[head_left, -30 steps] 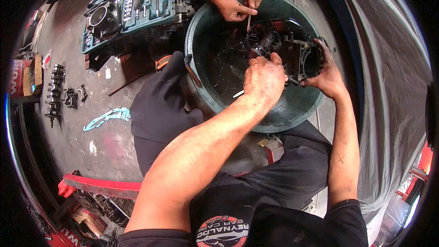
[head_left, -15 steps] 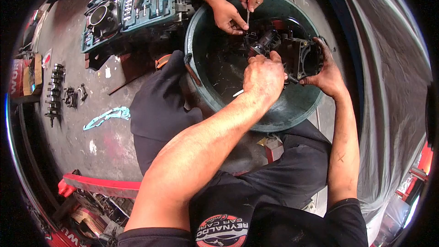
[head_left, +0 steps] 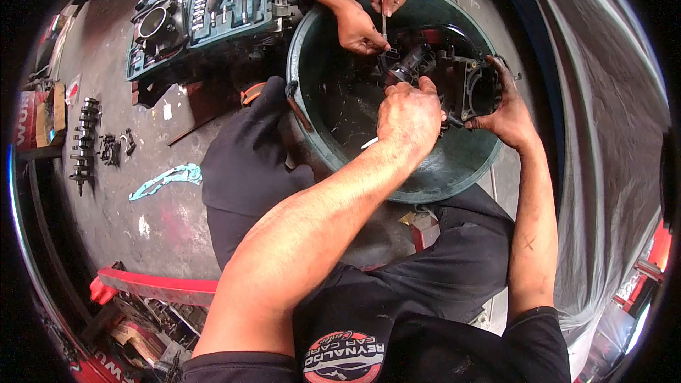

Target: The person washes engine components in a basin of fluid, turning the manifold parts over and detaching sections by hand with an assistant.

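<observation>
My left hand point(head_left: 410, 112) is closed, with the white end of a thin tool point(head_left: 369, 142) showing beneath its wrist; the tool's working end is hidden. My right hand point(head_left: 506, 110) grips the right side of a dark metal engine part point(head_left: 464, 92), its fingers over the far edge and its thumb at the near corner. This part lies inside a large round green tub point(head_left: 440, 188), beside a dark cylindrical part point(head_left: 410, 65). Across the tub, another person's hands point(head_left: 362, 32) hold a thin metal rod point(head_left: 384, 25) upright over dark parts.
A socket tool case point(head_left: 230, 3) with a metal housing point(head_left: 154, 25) on it is at the upper left. A crankshaft point(head_left: 84, 145), small metal parts point(head_left: 110, 150) and a blue cloth point(head_left: 167, 181) lie on the floor. A grey cover point(head_left: 596, 135) hangs at the right.
The other person's hands have moved lower along the rod, one of them now near the parts in the tub. My own hands have hardly moved.
</observation>
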Demonstrator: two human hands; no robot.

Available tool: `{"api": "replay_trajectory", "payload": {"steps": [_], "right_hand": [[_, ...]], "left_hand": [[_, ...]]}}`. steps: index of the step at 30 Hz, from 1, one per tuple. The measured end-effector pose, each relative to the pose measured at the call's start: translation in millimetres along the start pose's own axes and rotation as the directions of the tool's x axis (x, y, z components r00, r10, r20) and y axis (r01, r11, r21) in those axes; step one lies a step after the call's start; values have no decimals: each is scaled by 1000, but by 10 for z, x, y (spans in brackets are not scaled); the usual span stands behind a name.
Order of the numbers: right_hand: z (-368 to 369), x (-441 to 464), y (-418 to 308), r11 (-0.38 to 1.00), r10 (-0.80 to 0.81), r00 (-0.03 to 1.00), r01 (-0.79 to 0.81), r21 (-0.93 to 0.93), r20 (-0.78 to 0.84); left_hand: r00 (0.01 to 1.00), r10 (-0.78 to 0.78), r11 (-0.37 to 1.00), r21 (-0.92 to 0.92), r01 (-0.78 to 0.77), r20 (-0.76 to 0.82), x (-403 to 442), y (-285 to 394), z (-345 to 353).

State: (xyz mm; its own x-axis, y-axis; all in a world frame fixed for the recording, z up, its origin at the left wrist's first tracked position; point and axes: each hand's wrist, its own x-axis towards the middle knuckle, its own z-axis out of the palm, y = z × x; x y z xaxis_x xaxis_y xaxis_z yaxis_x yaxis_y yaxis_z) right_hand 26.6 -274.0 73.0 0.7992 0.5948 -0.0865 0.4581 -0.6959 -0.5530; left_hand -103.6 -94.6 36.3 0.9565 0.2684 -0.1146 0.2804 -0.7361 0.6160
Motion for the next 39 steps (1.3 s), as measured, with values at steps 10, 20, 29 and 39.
{"api": "replay_trajectory", "payload": {"steps": [10,20,29,39], "right_hand": [[-6,-6,-51,1000,16,1000,-16,-21,-8],[-10,-5,-47,1000,3,1000,-3,4,1],[-15,-9,-34,995,-4,1000,1,99,29],[-12,-5,10,989,-18,1000,15,146,20]], "left_hand": [[1000,-11,1000,-2,11,16,11,2,-14],[1000,3,1000,-16,-4,-24,4,-16,25],[1000,-17,999,-33,17,-16,28,3,36],[999,-45,998,-36,46,13,0,38,3]]}}
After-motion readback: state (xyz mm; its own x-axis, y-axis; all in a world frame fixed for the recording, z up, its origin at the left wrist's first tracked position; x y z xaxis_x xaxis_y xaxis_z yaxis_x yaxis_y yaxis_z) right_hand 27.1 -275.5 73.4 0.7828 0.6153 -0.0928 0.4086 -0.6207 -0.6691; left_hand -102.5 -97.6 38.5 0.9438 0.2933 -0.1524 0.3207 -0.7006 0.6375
